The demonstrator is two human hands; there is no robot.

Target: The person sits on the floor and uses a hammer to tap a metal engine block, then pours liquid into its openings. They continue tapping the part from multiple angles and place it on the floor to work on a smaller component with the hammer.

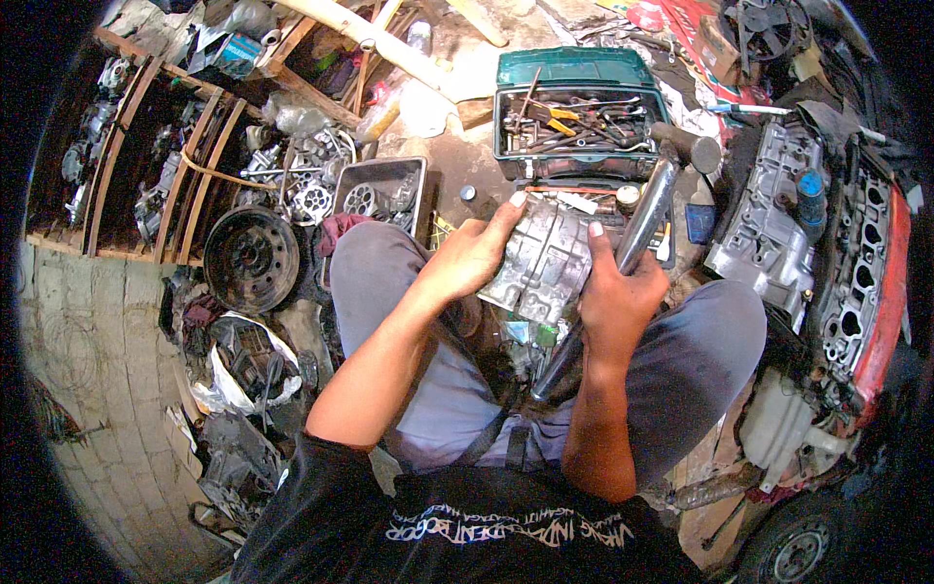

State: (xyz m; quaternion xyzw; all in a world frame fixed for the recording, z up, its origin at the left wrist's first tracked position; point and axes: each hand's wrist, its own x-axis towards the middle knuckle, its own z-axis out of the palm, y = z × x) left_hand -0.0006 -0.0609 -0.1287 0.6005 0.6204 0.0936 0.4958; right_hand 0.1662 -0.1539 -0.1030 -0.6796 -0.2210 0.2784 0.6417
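A silvery, ribbed metal housing (pixel 545 255) is held up between my knees. My left hand (pixel 469 251) grips its left side, thumb along the upper edge. My right hand (pixel 623 300) closes on the right side, its thumb pressed on the top face. A hammer (pixel 650 209) with a thick metal pipe handle runs through the crook of that same hand. Its round head points up and away from me, and the handle's lower end comes out near my lap. The fingers under the housing are mostly hidden.
Beyond my knees an open green toolbox (pixel 574 66) holds wrenches and pliers. A grey tray (pixel 421 180) of parts and a wheel rim (pixel 251 259) lie left, below wooden shelves (pixel 122 136). Engine castings (pixel 764 209), a blue-topped bottle (pixel 809 195) and a tyre (pixel 749 560) crowd the right.
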